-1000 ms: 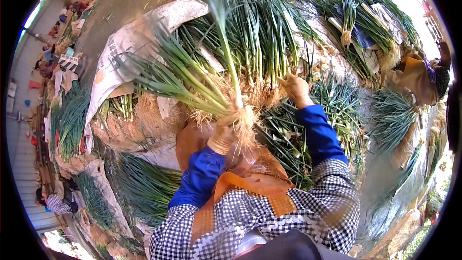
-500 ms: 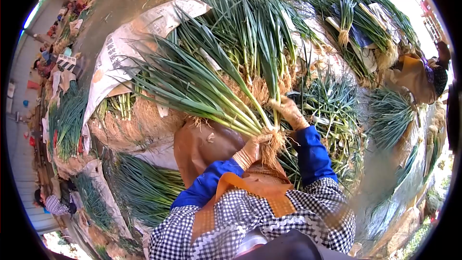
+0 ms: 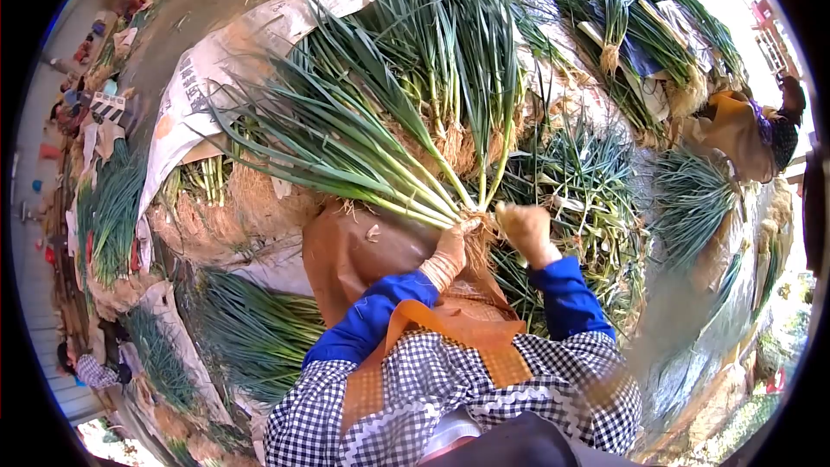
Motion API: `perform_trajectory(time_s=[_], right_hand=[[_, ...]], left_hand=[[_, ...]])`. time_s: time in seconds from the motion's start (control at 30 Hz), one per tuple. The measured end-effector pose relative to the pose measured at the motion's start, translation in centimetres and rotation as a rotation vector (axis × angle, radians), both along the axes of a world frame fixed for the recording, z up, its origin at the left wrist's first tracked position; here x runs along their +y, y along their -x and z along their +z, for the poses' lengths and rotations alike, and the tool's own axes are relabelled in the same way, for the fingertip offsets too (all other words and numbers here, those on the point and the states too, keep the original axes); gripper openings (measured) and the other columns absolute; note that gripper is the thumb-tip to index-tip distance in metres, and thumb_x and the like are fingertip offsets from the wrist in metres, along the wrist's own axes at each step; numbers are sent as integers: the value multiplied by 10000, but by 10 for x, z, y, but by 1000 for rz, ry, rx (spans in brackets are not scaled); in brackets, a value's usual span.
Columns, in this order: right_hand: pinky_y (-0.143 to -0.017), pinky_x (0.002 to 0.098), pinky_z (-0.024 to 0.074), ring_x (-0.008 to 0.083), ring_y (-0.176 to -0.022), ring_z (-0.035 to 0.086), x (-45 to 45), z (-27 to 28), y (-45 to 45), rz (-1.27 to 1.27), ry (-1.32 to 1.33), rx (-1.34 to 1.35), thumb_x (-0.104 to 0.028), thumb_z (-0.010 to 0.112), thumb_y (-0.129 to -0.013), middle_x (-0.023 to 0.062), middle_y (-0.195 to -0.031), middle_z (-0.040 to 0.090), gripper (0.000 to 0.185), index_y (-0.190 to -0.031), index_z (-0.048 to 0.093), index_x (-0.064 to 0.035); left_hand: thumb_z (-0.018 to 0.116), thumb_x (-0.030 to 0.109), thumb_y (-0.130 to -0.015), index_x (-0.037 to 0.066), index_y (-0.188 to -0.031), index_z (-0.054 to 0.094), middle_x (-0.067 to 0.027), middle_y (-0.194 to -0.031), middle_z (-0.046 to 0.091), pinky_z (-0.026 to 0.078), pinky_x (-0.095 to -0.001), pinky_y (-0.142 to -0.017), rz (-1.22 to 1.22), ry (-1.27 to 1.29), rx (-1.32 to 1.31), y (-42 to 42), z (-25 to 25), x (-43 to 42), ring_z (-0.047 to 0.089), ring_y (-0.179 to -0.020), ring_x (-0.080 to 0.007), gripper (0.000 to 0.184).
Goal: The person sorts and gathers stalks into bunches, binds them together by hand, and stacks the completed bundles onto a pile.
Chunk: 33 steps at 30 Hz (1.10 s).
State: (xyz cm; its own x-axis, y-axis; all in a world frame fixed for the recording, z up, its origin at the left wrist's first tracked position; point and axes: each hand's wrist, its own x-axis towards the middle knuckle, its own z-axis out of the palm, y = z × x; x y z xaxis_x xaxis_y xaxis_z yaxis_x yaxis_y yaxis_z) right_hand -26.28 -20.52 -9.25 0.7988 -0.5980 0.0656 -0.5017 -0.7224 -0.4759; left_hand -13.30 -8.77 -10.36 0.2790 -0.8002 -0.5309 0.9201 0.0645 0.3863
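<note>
green onions sit in your left hand, its fingers closed round the root end, stalks running forward and leftward from them; your right hand curls just right of the roots, whether pinching anything i cannot tell.

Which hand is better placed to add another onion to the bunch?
Probably the right hand: it's just beside the roots, though whether it pinches anything is unclear. The left hand is wrapped around the base of the bunch, so letting go could spill it.
</note>
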Motion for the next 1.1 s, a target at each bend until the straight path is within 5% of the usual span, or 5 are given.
perform_trajectory(time_s=[0.1,0.27,0.7,0.9,1.1], right_hand=[[-350,314,371,150,-441,520,14,47,3,278,541,235,-261,535,-838,4,-494,479,254,-606,468,-179],[-564,291,440,188,-633,585,-58,29,-62,-256,-831,-576,-362,564,-837,106,-588,550,320,-826,586,-43],[-481,343,374,227,-499,447,31,77,27,-301,-1274,-236,-145,540,-804,64,-565,462,124,-881,571,-53],[-638,335,481,213,-721,618,-56,46,76,-382,-56,601,-366,456,-888,112,-798,640,323,-973,610,-95],[-561,266,426,138,-551,519,-99,10,-80,-268,-1049,-384,-400,488,-871,32,-723,587,385,-1013,594,-59]], left_hand=[[547,55,-804,7,-932,597,-55,-811,621,498,-271,-708,21,-13,3,-8,7,2,602,-755,-160,145],[523,5,-808,7,-984,581,-65,-894,615,493,-269,-745,-82,28,-78,-3,14,9,596,-804,-170,186],[569,26,-779,31,-902,585,-59,-819,610,511,-304,-685,112,21,148,-16,-10,5,596,-733,-173,124],[568,109,-787,12,-951,578,-110,-847,603,483,-294,-615,60,113,98,-18,9,4,572,-697,-190,190],[580,90,-793,-41,-1049,516,-87,-892,574,488,-290,-721,-9,169,64,-19,15,15,570,-769,-180,294]])
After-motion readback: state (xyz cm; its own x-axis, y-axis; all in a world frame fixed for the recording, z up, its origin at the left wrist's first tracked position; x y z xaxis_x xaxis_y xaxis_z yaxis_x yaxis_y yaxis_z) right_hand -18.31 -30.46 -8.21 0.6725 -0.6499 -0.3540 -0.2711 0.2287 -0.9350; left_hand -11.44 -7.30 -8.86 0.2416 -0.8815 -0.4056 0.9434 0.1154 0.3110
